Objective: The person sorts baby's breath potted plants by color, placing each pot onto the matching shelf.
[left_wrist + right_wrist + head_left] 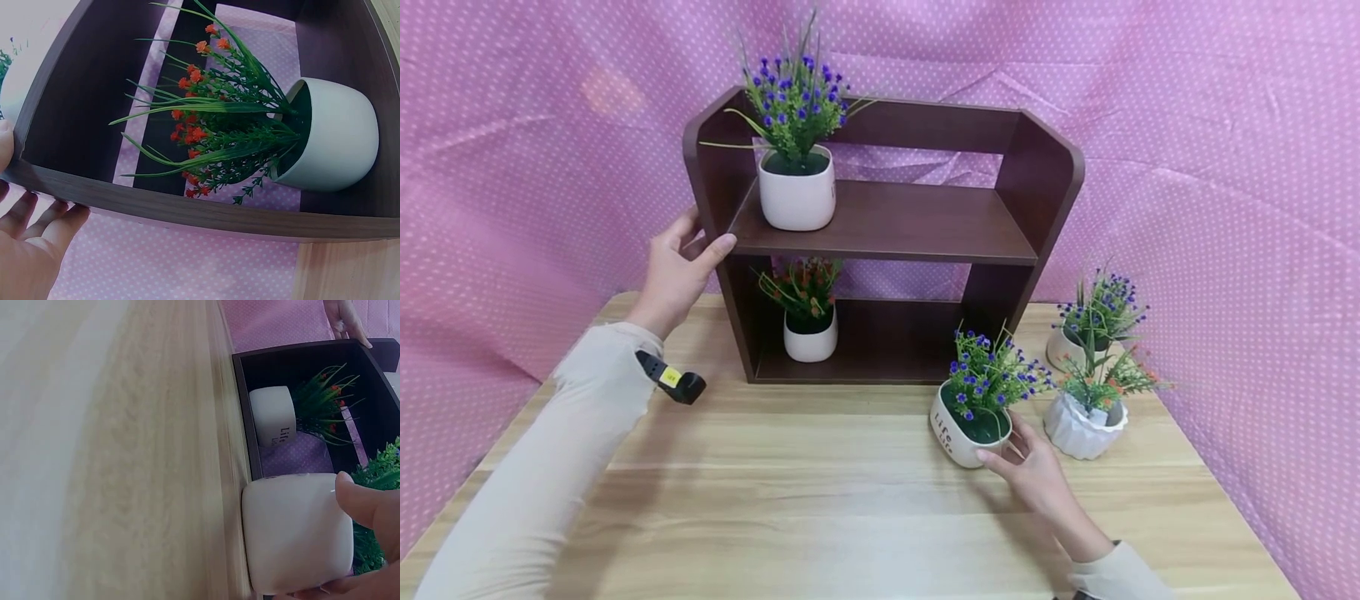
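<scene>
My left hand (676,268) grips the left side panel of a dark brown two-tier shelf (910,218), thumb in front and fingers behind. In my right hand (1033,471) is a white pot (297,534) of blue-purple artificial flowers (988,375), pinched between thumb and fingers at its right side. Lettering shows on the pot's front, and it sits low in front of the shelf's right end. On the upper tier stands a white pot with blue-purple flowers (797,190). A white pot with red-orange flowers (340,134) stands at the left of the lower tier.
At the table's right side stand a pot of blue-purple flowers (1067,350) and, nearer, a fluted white pot (1086,429) with orange flowers. The wooden table (805,500) runs in front of the shelf. Pink dotted cloth (1240,208) hangs behind and at both sides.
</scene>
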{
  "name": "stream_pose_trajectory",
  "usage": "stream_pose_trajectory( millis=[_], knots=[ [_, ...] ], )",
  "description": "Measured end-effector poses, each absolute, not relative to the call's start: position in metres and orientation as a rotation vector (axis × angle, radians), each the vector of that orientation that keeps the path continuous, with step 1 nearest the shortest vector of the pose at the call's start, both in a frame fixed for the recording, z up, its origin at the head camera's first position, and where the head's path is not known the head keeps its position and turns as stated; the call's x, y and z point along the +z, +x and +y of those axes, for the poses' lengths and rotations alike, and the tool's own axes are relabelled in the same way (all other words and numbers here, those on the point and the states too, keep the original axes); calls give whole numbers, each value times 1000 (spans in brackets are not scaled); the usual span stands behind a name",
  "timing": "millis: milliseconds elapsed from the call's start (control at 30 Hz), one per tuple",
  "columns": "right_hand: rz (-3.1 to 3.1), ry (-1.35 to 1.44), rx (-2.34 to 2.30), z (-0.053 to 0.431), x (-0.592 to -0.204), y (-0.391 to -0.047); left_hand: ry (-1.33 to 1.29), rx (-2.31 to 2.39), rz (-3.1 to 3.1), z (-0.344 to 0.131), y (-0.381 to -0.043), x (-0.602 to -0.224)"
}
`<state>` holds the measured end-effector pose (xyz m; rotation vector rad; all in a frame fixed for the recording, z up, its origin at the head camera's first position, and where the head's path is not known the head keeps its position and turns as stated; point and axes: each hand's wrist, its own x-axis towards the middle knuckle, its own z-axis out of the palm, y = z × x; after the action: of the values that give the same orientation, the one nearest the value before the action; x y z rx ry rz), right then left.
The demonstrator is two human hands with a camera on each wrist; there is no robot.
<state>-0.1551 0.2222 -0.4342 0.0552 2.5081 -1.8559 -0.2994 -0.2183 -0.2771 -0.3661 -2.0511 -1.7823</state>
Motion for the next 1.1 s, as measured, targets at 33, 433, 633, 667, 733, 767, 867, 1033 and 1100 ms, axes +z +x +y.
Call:
stream_pose_trajectory(
  millis=[33,433,633,667,733,767,867,1033,1100],
  knots=[
    [2513,64,-1852,221,-434,-156,-372,-1792,-2040,-218,-299,-277],
    [2571,102,-1811,217,-439,-160,-384,-1818,-2018,-218,-298,-278],
    [2577,96,-1798,218,-439,-159,-371,-1823,-2021,-218,-298,-278],
    [2576,95,-1801,218,-438,-159,-366,-1822,-2025,-218,-298,-278],
    [2570,93,-1807,218,-438,-159,-361,-1819,-2031,-219,-298,-278],
    [2568,91,-1811,218,-438,-159,-358,-1816,-2035,-219,-298,-277],
    [2564,93,-1815,218,-438,-160,-349,-1807,-2044,-219,-298,-277],
    [2559,112,-1825,218,-437,-160,-349,-1783,-2053,-218,-298,-278],
    [2558,114,-1832,217,-437,-161,-349,-1772,-2060,-218,-298,-277]
  ],
)
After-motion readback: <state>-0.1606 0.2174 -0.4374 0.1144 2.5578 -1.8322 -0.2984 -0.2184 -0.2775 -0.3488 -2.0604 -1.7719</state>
